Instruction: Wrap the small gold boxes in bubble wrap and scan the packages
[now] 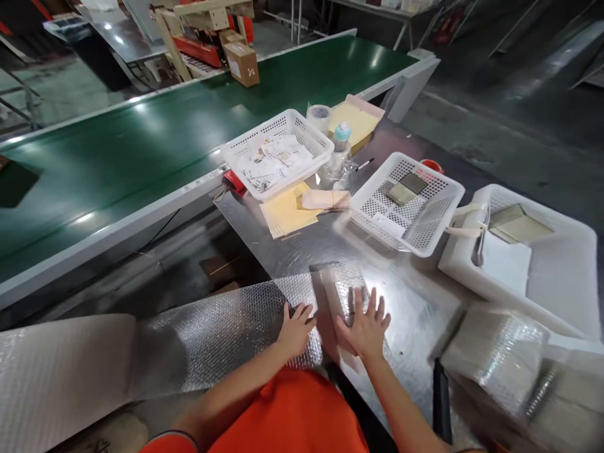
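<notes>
Plastic bubble wrap, beneath both hands

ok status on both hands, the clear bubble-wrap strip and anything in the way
Left bare hand open over long clear bubble-wrap strip. Right bare hand open at strip's right end. White rectangular perforated plastic basket beyond, clear of hands.

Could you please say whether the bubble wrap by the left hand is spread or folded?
Spread: the bubble wrap extends leftward from the left hand in a long sheet.
</notes>
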`<action>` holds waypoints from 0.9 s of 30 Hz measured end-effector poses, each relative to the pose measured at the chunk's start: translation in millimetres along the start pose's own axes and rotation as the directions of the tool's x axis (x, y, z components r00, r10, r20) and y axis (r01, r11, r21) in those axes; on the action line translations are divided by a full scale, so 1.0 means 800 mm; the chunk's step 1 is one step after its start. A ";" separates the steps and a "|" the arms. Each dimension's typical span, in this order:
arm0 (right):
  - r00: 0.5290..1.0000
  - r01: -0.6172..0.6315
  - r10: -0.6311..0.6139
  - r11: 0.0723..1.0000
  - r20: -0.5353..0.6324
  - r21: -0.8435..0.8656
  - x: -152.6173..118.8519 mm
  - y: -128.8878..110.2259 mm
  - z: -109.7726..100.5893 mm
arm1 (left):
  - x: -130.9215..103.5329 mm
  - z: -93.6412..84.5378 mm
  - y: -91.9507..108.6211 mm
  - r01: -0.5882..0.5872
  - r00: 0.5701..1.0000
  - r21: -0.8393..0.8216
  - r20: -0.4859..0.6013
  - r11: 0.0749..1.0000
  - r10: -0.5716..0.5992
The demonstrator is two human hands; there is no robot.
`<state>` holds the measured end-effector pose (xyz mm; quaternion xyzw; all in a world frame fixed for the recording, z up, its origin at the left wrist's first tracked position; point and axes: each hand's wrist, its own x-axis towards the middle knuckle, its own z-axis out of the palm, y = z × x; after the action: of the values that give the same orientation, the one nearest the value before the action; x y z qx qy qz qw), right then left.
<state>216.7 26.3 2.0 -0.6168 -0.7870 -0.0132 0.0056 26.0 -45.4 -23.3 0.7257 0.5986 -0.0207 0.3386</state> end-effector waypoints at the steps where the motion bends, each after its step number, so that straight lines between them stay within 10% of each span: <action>1: 0.996 -0.077 0.076 0.997 0.050 0.016 0.001 0.000 0.000 | 0.000 0.000 -0.001 -0.008 1.000 0.005 0.011 1.000 0.008; 7: 0.964 -0.193 0.181 0.980 0.196 0.042 0.008 -0.001 -0.010 | 0.006 -0.005 0.010 -0.028 0.999 0.055 0.037 0.998 0.026; 17: 0.975 -0.159 0.169 0.984 0.148 -0.074 0.037 0.096 -0.002 | 0.025 0.011 0.010 -0.054 0.996 0.090 0.070 0.994 0.048; 27: 0.983 -0.133 0.103 0.969 -0.149 -0.209 -0.020 -0.035 0.009 | 0.024 -0.018 0.009 -0.082 0.995 0.091 0.070 0.992 0.076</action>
<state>193.5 4.0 -5.8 -0.6571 -0.7404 -0.1414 -0.0071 32.6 -21.9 -17.0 0.7629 0.5562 -0.0594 0.3242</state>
